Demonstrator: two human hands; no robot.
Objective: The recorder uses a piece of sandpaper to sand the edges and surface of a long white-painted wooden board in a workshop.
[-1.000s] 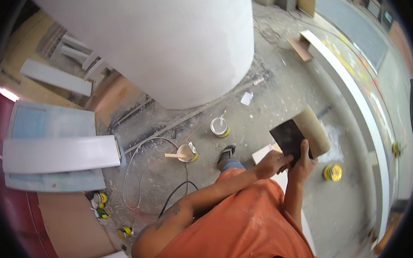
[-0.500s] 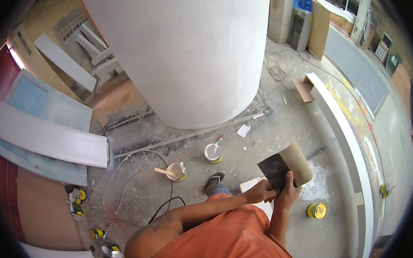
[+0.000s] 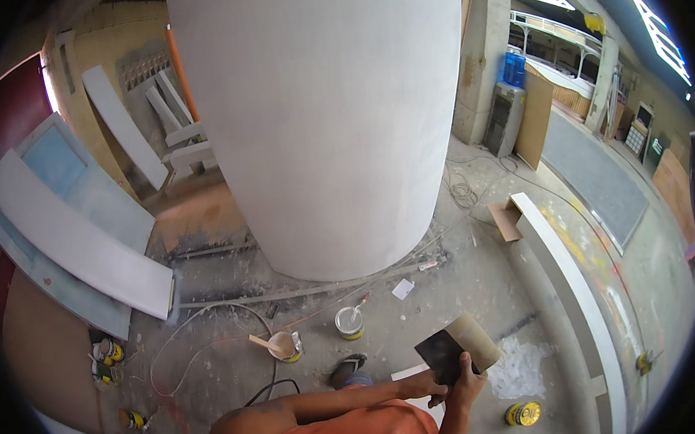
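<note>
A sheet of sandpaper [image 3: 441,352], dark on one face and tan on the curled-over part, is held in front of me to the right. My right hand [image 3: 466,384] grips its near edge, thumb pressed on top and fingers beneath. Beside it, my left hand [image 3: 425,385] is closed at the sheet's near left corner, its fingertips partly hidden. Beyond the hands rises a large, smooth white rounded column-like form [image 3: 335,139]. White powder [image 3: 520,369] lies on the floor right of the sheet, close to a yellow-lidded can [image 3: 523,414].
An open can [image 3: 349,322] and a tub with a wooden stick [image 3: 285,347] stand on the floor ahead. A hose [image 3: 155,368] loops at left. White curved panels [image 3: 81,231] lean leftward; a long white beam [image 3: 575,284] runs along the right. A water dispenser [image 3: 505,118] stands far right.
The view has tilted upward, so the column, cans and hands sit lower in the picture. Both hands keep hold of the sandpaper, with little change in grip.
</note>
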